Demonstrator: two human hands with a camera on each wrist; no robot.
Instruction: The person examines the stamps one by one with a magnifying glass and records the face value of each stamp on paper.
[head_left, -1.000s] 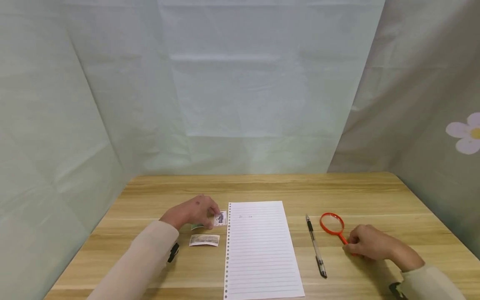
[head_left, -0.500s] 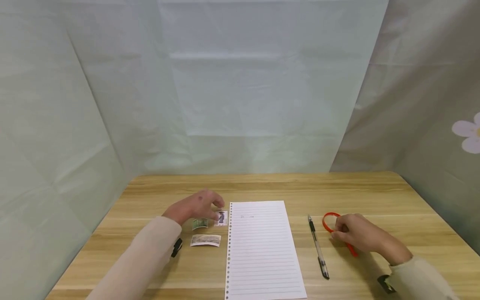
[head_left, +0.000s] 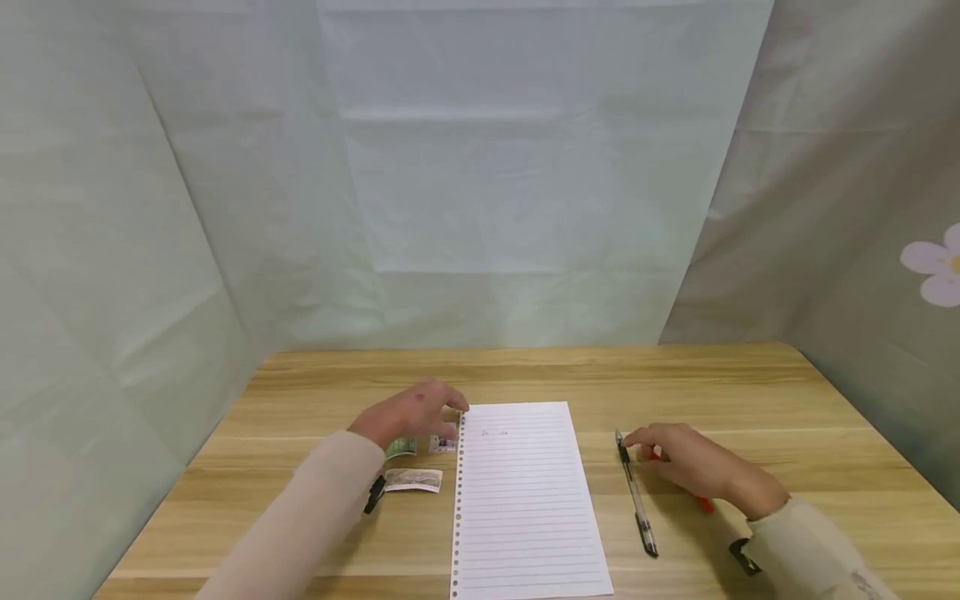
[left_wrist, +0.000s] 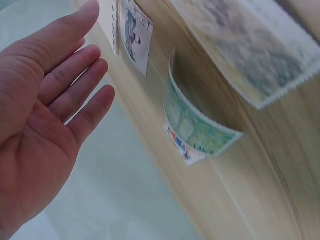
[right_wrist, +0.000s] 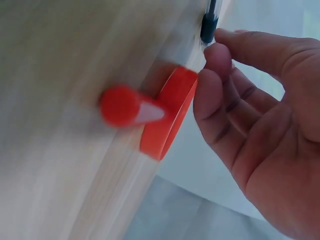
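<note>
Your right hand (head_left: pixel 693 467) hovers just right of the pen (head_left: pixel 635 492), fingers relaxed and apart, holding nothing; its fingertips (right_wrist: pixel 217 57) sit right at the pen's far tip. The pen lies at about 9 o'clock from your palm, its long axis running from 12 to 6 o'clock with a slight lean, near end toward you. The red magnifier (right_wrist: pixel 165 112) lies flat under that same hand, mostly covered in the head view, with its handle poking out at 4 o'clock. From the wrist view your fingers look to be just touching the magnifier's rim, though blur makes that hard to confirm.

Your left hand (head_left: pixel 412 412) is open too, fingers straight, held over the stamps (head_left: pixel 412 479) at the sheet's (head_left: pixel 525 500) left edge and gripping none of them. One green stamp (left_wrist: pixel 197 125) curls up off the counter (head_left: pixel 787 400).

The right hand is clearly nearer the pen. A bare strip of counter separates pen and sheet at 9 o'clock; the counter's right edge lies well apart at 3 o'clock.
</note>
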